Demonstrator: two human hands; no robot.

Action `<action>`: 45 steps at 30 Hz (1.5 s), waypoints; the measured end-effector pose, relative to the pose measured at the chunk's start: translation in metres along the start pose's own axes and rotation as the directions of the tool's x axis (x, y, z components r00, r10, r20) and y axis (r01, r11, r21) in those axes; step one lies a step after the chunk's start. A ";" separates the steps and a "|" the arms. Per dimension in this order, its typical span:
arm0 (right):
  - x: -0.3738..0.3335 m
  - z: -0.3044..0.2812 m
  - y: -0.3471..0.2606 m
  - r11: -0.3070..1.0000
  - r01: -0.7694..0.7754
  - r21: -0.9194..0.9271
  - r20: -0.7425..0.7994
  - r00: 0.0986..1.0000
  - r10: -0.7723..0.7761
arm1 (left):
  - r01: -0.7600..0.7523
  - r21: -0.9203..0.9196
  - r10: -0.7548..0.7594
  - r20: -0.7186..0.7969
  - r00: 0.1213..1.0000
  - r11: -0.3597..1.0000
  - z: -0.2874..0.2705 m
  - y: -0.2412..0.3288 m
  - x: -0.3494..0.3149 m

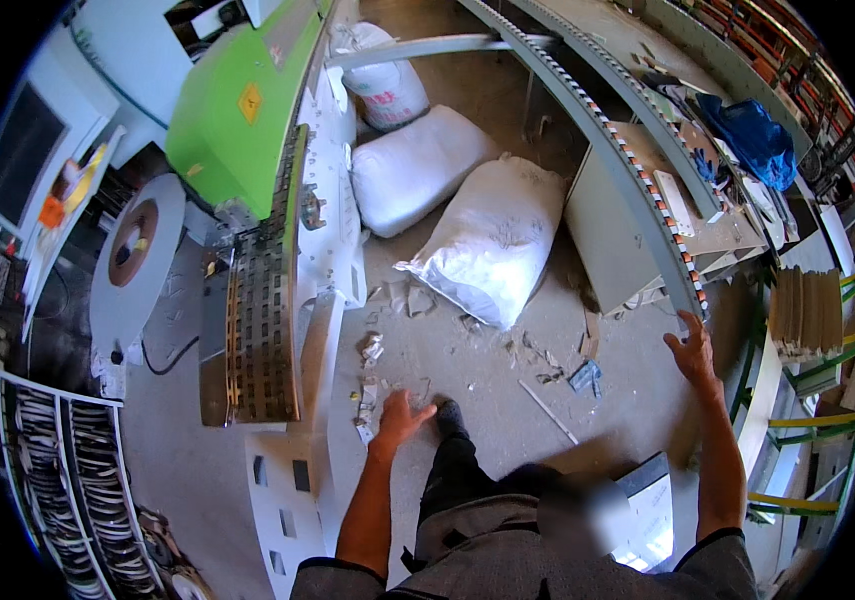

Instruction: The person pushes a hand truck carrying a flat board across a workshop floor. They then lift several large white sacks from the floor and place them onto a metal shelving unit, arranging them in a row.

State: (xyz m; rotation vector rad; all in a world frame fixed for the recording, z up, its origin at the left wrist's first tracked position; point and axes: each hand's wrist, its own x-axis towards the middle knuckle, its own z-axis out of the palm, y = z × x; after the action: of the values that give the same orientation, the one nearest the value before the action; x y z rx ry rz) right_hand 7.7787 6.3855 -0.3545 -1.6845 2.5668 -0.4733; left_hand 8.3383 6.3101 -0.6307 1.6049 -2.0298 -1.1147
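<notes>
My left hand [403,420] hangs over the floor with its thumb spread away from the fingers and nothing in it. It is nearest to the white end panel [313,395] of the green-hooded machine [243,110]. My right hand [695,352], fingers apart, is just below the near end of a grey roller rail [638,190]. Whether a fingertip touches the rail I cannot tell; the hand grips nothing. Ahead, between machine and rail, two full white sacks [493,240] lie on the floor, and a third sack [393,95] with pink print stands behind them.
Scraps, a blue crumpled wrapper [585,377] and a thin white strip [549,412] litter the floor. At right are a stack of brown boards [806,312], a green-yellow rack [816,420] and a blue bag [751,140]. Coiled edging fills a rack [58,395] at left, below a grey disc [163,235].
</notes>
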 end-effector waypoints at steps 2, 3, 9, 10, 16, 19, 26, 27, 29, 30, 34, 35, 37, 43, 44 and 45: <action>0.023 -0.002 -0.028 0.994 -0.105 -0.007 0.053 0.993 0.105 | 0.037 0.030 -0.039 0.067 0.997 0.999 -0.017 -0.004 0.039; 0.034 0.005 -0.028 0.996 -0.091 -0.016 0.058 0.994 0.091 | 0.045 0.037 -0.048 0.078 0.996 0.998 -0.023 -0.005 0.049; 0.105 0.030 -0.008 0.989 -0.062 -0.132 0.019 0.998 0.065 | 0.065 0.066 -0.073 0.125 0.989 0.996 -0.029 -0.006 0.117; 0.122 0.030 -0.023 0.985 -0.064 -0.161 0.026 0.997 0.069 | 0.085 0.078 -0.096 0.151 0.984 0.993 -0.027 -0.013 0.121; 0.224 0.070 0.012 0.976 0.014 -0.218 -0.058 0.998 -0.027 | 0.128 0.156 -0.163 0.235 0.958 0.979 -0.032 -0.014 0.170; 0.266 0.083 0.001 0.972 -0.129 -0.197 -0.016 0.992 0.129 | 0.175 0.197 -0.218 0.221 0.950 0.965 -0.038 -0.015 0.192; 0.353 0.086 0.010 0.968 -0.027 -0.251 -0.112 0.994 -0.001 | 0.176 0.265 -0.246 0.260 0.934 0.948 -0.034 -0.032 0.267; 0.364 0.087 0.016 0.958 -0.026 -0.286 -0.114 0.993 -0.007 | 0.163 0.300 -0.245 0.262 0.933 0.940 -0.029 -0.036 0.278; 0.383 0.093 0.032 0.939 -0.019 -0.345 -0.109 0.994 -0.020 | 0.139 0.318 -0.244 0.319 0.916 0.938 -0.027 -0.034 0.311; 0.394 0.097 0.050 0.933 -0.019 -0.360 -0.103 0.994 -0.020 | 0.107 0.320 -0.215 0.325 0.921 0.941 -0.024 -0.039 0.327; 0.417 0.113 0.016 0.922 -0.318 -0.221 0.010 0.945 0.328 | 0.123 0.380 -0.282 0.399 0.873 0.917 -0.016 -0.058 0.393; 0.420 0.120 0.017 0.873 -0.445 -0.198 0.029 0.888 0.459 | 0.124 0.395 -0.298 0.418 0.858 0.910 -0.012 -0.054 0.414; 0.419 0.133 0.050 0.918 -0.315 -0.243 -0.031 0.948 0.317 | -0.040 0.398 -0.158 0.451 0.878 0.917 0.003 -0.054 0.455; 0.418 0.134 0.081 0.888 -0.398 -0.232 0.025 0.910 0.414 | -0.286 0.418 -0.039 0.618 0.785 0.862 0.087 -0.009 0.567; 0.419 0.133 0.073 0.855 -0.508 -0.106 0.055 0.855 0.515 | -0.301 0.430 -0.054 0.642 0.765 0.851 0.105 -0.008 0.579; 0.419 0.133 0.074 0.871 -0.475 -0.128 0.009 0.877 0.480 | -0.329 0.435 -0.040 0.650 0.759 0.838 0.118 -0.009 0.589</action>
State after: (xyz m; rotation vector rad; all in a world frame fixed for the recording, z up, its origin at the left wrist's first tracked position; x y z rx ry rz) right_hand 7.5662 6.0038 -0.4442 -0.9947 2.8882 -0.2499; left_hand 8.0797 5.8084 -0.8364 1.3175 -3.0961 -1.2226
